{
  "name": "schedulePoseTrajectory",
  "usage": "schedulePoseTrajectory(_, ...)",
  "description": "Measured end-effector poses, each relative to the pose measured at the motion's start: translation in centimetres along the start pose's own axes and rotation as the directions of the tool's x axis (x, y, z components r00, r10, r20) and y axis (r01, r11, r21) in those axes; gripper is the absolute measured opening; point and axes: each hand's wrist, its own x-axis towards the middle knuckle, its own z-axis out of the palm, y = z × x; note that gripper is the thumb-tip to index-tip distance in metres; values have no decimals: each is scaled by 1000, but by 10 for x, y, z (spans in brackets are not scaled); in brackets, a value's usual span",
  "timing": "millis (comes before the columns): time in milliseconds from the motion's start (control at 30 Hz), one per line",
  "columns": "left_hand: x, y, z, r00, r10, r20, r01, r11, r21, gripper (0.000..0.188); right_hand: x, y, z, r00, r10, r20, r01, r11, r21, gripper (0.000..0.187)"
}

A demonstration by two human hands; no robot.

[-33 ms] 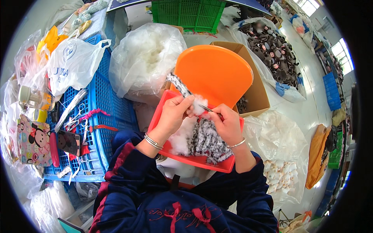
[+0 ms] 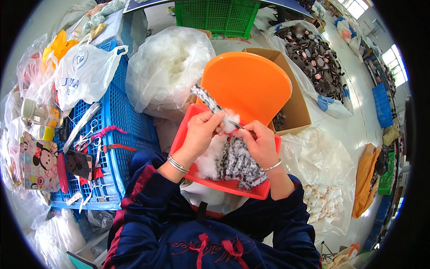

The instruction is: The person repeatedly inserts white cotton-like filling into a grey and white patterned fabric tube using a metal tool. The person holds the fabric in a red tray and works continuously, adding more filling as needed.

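Note:
My left hand [image 2: 201,132] pinches a narrow, fuzzy grey-and-white plush tube [image 2: 206,97], which sticks out up and to the left. A tuft of white stuffing [image 2: 231,117] is at the tube's near end, between my hands. My right hand [image 2: 262,145] is closed round a thin, dark metal tool [image 2: 238,126] whose tip points at that tuft; its exact kind is hidden by the fingers. Both hands are over a red plastic tray [image 2: 255,192] on my lap. In it lie loose white stuffing [image 2: 208,165] and a heap of grey-and-white plush pieces [image 2: 242,163].
An orange seat [image 2: 246,85] stands just beyond the tray, before a cardboard box [image 2: 298,110]. Left of it is a clear bag of stuffing [image 2: 168,67]. A blue crate [image 2: 114,166] at my left bears scissors [image 2: 95,134] and a phone [image 2: 80,165]. Dark plush pieces [image 2: 313,58] fill a sack.

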Motion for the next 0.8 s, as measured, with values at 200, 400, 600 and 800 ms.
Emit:
schedulePoseTrajectory(200, -7, 6, 15, 999, 30, 18, -34, 962, 270, 28, -1, 3, 9, 987, 158, 37, -162, 958, 235, 12)
schedulePoseTrajectory(400, 1, 18, -12, 993, 114, 36, -120, 939, 323, 31, 1, 1, -4, 992, 107, 67, -116, 983, 143, 12)
schedulePoseTrajectory(600, -5, 6, 3, 998, 58, 40, -69, 920, 387, 32, -5, 11, 6, 965, 228, 129, -257, 917, 306, 12)
schedulePoseTrajectory(800, -7, 9, 7, 995, 35, 95, -76, 872, 483, 28, -1, 13, 7, 968, 220, 117, -248, 885, 393, 10)
